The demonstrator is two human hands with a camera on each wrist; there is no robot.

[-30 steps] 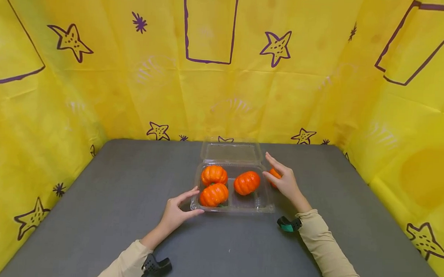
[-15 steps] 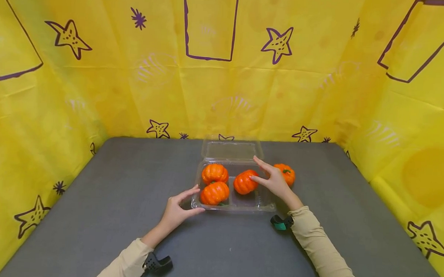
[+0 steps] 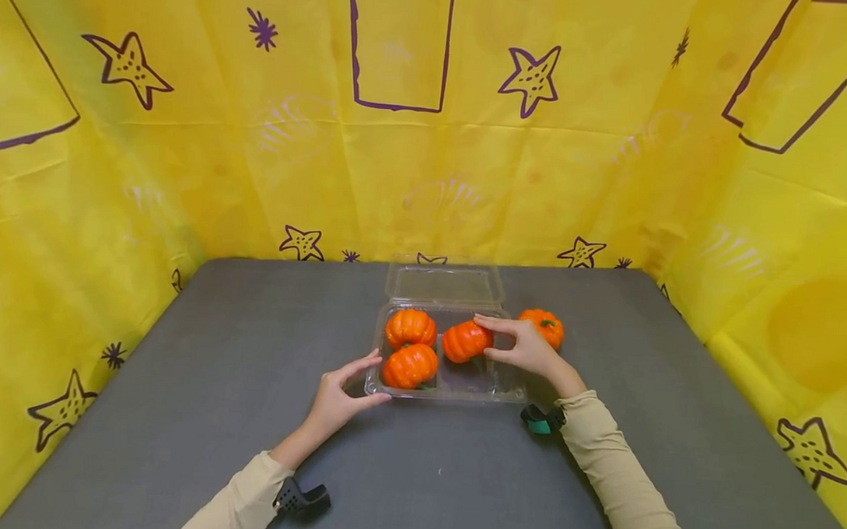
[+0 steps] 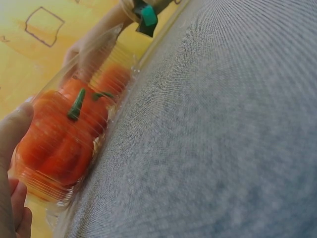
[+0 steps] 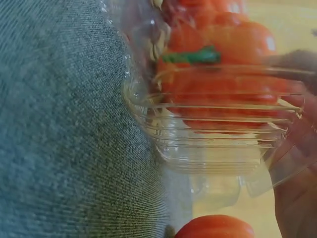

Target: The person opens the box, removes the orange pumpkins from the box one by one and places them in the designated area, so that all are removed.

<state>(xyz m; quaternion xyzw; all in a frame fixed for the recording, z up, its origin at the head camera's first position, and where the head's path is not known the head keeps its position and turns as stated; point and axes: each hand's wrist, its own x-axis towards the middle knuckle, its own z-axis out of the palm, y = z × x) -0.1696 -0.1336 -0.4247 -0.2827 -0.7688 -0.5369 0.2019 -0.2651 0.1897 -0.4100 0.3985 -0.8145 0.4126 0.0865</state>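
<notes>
A clear plastic clamshell container (image 3: 454,395) lies on the table with its lid (image 3: 444,284) folded back. My right hand (image 3: 528,352) reaches over its right wall and holds a small orange pumpkin (image 3: 463,342) between thumb and fingers, in the right compartment. At the left front corner, my left hand (image 3: 338,395) grips the container, fingers along the left wall and thumb at the front. The left compartment holds two more pumpkins, a rear one (image 3: 410,328) and a front one (image 3: 410,367); a green stem (image 4: 77,105) shows through the plastic in the left wrist view.
Another orange pumpkin (image 3: 546,328) sits on the grey table (image 3: 416,482) just right of the container, partly behind the right hand. A yellow patterned cloth (image 3: 294,166) hangs around the back and sides.
My right hand has moved left from the pumpkin outside the container and taken hold of the one in the right compartment, which has shifted slightly. The left hand stays at its corner.
</notes>
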